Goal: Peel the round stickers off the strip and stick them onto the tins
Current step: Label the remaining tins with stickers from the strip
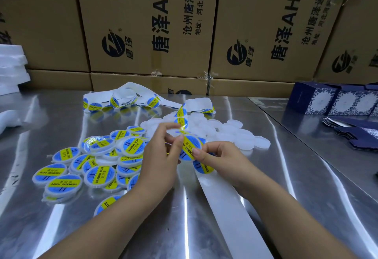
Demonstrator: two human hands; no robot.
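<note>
Head view: many labelled tins [98, 156] are done, many bare tins [227, 134] remain, and left hand [161, 158] and right hand [218, 160] pinch a sticker [189, 146] on the strip [225, 207].

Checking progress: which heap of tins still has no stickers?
The plain white heap at centre right; the heap on the left already carries blue-and-yellow stickers.

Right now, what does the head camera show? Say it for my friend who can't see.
A person's left hand and right hand pinch a round blue and yellow sticker over a shiny metal table. Stickered tins pile up on the left, plain white tins lie behind the hands, and a white strip trails toward the camera.
</note>
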